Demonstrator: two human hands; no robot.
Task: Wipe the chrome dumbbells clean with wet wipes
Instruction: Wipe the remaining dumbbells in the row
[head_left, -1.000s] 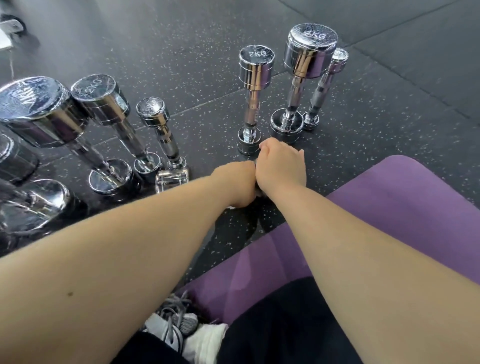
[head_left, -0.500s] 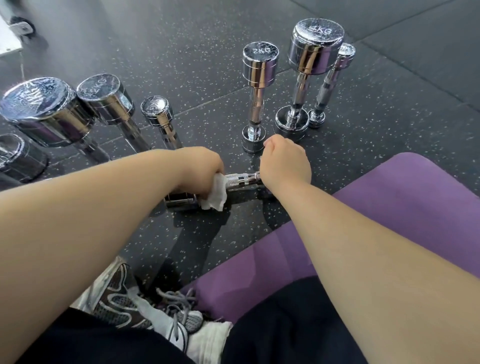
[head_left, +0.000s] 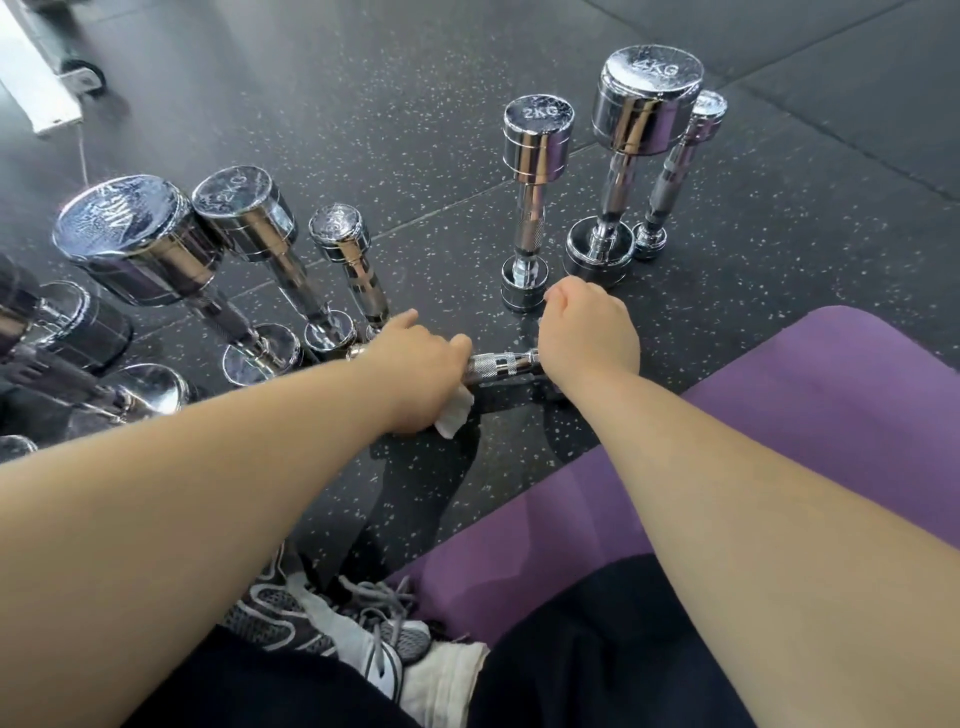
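A small chrome dumbbell (head_left: 501, 364) lies on its side on the black speckled floor, only its knurled handle showing between my hands. My left hand (head_left: 415, 371) grips its left part through a white wet wipe (head_left: 454, 415), whose corner sticks out below my fingers. My right hand (head_left: 587, 335) is curled over the dumbbell's right end and hides that head. Three upright chrome dumbbells stand just beyond: a 2KG one (head_left: 532, 208), a bigger one (head_left: 631, 156) and a thin one (head_left: 675, 176).
Several more chrome dumbbells (head_left: 249, 270) stand upright at the left, close to my left wrist. A purple mat (head_left: 779, 415) lies under my right forearm. My grey sneaker (head_left: 322, 623) is at the bottom. A white wheeled frame (head_left: 47, 78) sits at top left.
My left hand with the wipe slid left along the handle, away from my right hand, baring the knurled handle, then eased slightly back right. My right hand stayed on the right end.
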